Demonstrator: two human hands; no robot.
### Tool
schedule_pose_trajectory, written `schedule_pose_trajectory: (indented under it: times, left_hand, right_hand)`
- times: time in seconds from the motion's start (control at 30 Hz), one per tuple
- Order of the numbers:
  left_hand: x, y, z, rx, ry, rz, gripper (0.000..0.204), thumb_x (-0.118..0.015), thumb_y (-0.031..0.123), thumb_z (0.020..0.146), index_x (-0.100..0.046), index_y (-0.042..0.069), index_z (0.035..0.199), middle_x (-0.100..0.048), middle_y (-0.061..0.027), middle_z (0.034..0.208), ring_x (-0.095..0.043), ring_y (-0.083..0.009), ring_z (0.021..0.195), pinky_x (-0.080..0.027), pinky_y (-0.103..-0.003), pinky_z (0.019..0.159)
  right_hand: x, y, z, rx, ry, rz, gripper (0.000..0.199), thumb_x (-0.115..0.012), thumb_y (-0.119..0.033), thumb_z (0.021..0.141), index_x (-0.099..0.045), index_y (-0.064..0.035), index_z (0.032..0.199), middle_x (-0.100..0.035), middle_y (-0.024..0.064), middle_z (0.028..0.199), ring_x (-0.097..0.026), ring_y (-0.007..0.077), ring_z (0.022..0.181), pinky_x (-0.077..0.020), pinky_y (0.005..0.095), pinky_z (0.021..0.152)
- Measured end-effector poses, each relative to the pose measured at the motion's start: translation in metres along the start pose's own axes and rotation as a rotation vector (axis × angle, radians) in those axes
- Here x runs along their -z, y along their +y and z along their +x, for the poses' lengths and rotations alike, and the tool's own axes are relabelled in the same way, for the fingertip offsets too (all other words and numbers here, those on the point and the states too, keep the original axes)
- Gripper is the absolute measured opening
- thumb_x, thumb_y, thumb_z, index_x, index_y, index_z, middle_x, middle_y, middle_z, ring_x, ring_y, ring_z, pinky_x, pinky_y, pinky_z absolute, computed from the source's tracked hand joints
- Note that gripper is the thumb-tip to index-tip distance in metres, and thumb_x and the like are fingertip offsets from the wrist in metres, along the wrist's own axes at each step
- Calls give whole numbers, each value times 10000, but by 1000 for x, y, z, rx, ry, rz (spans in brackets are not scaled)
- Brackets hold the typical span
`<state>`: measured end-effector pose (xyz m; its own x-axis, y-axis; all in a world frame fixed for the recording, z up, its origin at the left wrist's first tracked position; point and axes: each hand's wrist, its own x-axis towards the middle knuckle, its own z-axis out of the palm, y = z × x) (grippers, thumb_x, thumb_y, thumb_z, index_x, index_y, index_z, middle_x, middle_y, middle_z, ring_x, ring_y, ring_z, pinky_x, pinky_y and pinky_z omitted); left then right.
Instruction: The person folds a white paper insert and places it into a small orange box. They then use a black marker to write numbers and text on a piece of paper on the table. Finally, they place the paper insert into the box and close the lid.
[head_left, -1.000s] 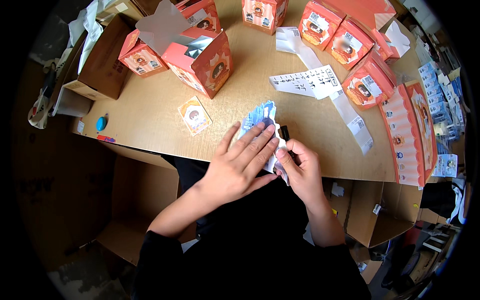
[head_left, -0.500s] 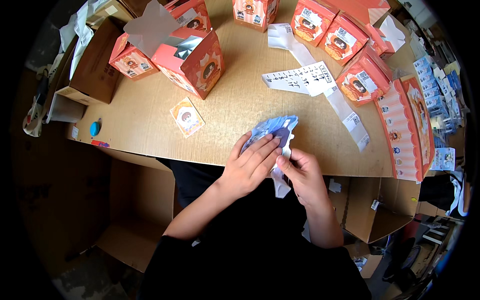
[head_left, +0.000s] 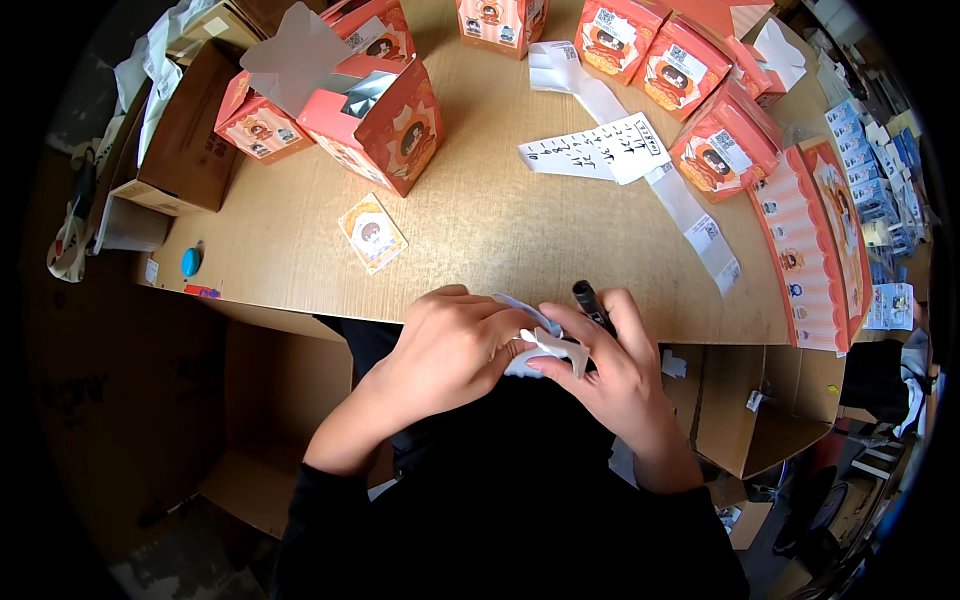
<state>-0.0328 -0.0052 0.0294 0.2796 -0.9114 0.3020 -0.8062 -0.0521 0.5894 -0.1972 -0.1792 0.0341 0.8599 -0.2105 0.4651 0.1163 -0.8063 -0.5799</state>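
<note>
Pinching a crumpled packet (head_left: 568, 351) in the curled left hand (head_left: 450, 342) and the right hand (head_left: 622, 372) at the near edge of the tabletop (head_left: 480, 225), while also holding a black marker (head_left: 590, 301) in the right hand.

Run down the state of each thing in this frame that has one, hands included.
Left hand: curled, gripping the wrapper
Right hand: fingers bent, holding wrapper and marker
Wrapper: creased, partly hidden by the hands
Black marker: held; capped or not, unclear
Front red box: upright, open, silver foil showing inside
Card: flat, picture side up
Handwritten paper: flat, writing up
Label strip: unrolled
</note>
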Motion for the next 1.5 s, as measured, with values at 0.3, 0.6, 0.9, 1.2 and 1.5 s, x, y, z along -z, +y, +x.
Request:
schedule_pose_trajectory:
  times: [0.3,0.6,0.9,1.2,1.5]
  left_hand:
    - [-30,-23,-6,413,-135,-1102,293,-862,251,1053,-834,-30,1130,-824,-59,910,-715,-111,777,-557,-282,745]
    - [-38,-46,-31,738,94,-1312,208,-845,192,1059,-775,5,1117,-831,-93,990,-790,-159,853,-627,-315,787]
    - [-33,-37,-7,784,412,-1364,306,-804,161,1091,-685,34,1343,-792,-69,1106,-751,-114,948,-623,-292,830]
    - [-48,-18,22,962,649,-1530,589,-642,117,1019,-516,114,1594,-616,-127,1423,-633,-290,1344,-554,-520,1151]
    - [-62,0,2,819,549,-1483,486,-513,356,1236,-551,111,1653,-607,-121,1523,-581,-250,1438,-513,-463,1208]
  right_hand:
    - [-38,24,-11,-345,86,695,187,-920,-34,935,-760,42,994,-747,85,1042,-697,138,859,-534,304,732]
    - [25,58,-59,-242,875,761,177,-804,-124,1053,-663,-47,1128,-733,169,1154,-585,92,631,-463,253,485]
    - [244,218,-398,-805,1448,153,362,-781,-229,1107,-755,46,1341,-741,74,1044,-660,158,922,-540,312,769]
    - [121,97,-201,-903,1030,1,378,-668,-255,1170,-729,-69,1493,-466,-107,751,-382,-32,616,-301,174,520]
    - [-18,50,-7,-497,177,281,233,-855,-165,1035,-803,46,1119,-624,47,916,-546,115,750,-437,274,669]
